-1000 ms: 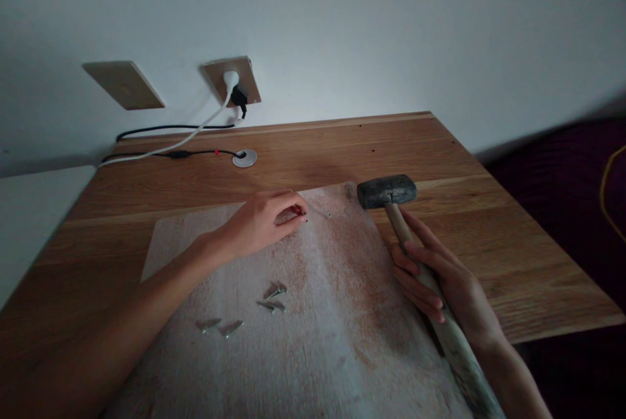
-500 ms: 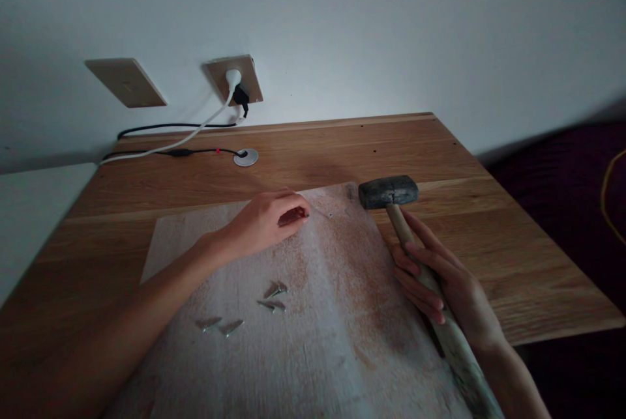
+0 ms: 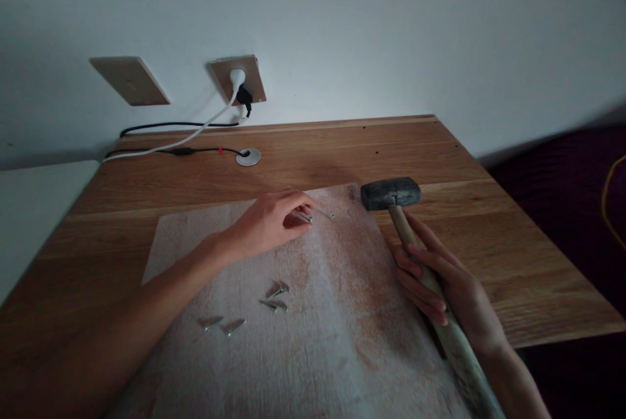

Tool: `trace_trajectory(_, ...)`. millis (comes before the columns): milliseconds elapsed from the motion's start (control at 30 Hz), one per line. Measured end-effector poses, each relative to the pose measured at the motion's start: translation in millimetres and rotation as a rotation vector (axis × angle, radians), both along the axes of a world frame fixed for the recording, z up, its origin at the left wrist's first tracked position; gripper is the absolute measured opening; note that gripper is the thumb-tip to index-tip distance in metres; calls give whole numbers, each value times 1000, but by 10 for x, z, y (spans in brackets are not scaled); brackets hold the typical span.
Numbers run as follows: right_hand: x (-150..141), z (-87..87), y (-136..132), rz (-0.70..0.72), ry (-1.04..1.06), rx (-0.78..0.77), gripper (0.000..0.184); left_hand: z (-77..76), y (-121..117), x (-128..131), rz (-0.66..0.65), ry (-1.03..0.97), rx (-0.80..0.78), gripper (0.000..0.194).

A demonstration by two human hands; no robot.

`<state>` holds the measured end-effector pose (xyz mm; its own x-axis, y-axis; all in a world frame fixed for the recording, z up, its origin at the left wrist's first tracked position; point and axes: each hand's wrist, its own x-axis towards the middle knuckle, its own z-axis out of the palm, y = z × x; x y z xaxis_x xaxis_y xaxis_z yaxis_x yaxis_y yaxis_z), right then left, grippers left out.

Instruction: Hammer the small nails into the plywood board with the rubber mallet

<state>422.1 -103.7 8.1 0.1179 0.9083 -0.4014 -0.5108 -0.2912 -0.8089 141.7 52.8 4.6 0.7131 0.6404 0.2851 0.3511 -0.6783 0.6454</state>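
My left hand (image 3: 271, 222) rests on a pale worn board (image 3: 313, 334), fingers pinched on a small metal nail (image 3: 304, 216) lying nearly flat near the board's far edge. Just right of it another nail (image 3: 327, 214) lies on the board. My right hand (image 3: 447, 282) is wrapped around the wooden handle of a hammer (image 3: 391, 192), whose dark head rests at the board's far right corner. Several loose nails (image 3: 274, 297) lie on the board nearer to me.
The board lies on a wooden desk (image 3: 342, 152) against a white wall. Black and white cables (image 3: 180, 142) run from a wall socket (image 3: 238, 79) to a round metal grommet (image 3: 248, 157). Right of the desk edge the floor is dark.
My left fingers shifted slightly right and the nail between them now shows. The hammer and right hand stayed where they were.
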Motion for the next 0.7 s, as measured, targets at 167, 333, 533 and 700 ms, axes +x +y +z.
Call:
trace_trajectory(167, 5, 33, 22, -13, 5, -26, 68, -53, -13, 31, 8, 2, -13, 31)
trace_trajectory(333, 18, 42, 49, -2, 45, -21, 67, -89, -10, 40, 17, -48, -53, 38)
trace_trajectory(533, 33, 125, 20, 35, 9, -19, 61, -98, 4, 42, 16, -116, -140, 36)
trace_trajectory(700, -76, 419, -42, 78, -163, -108, 63, -118, 7, 48, -4, -132, -153, 36)
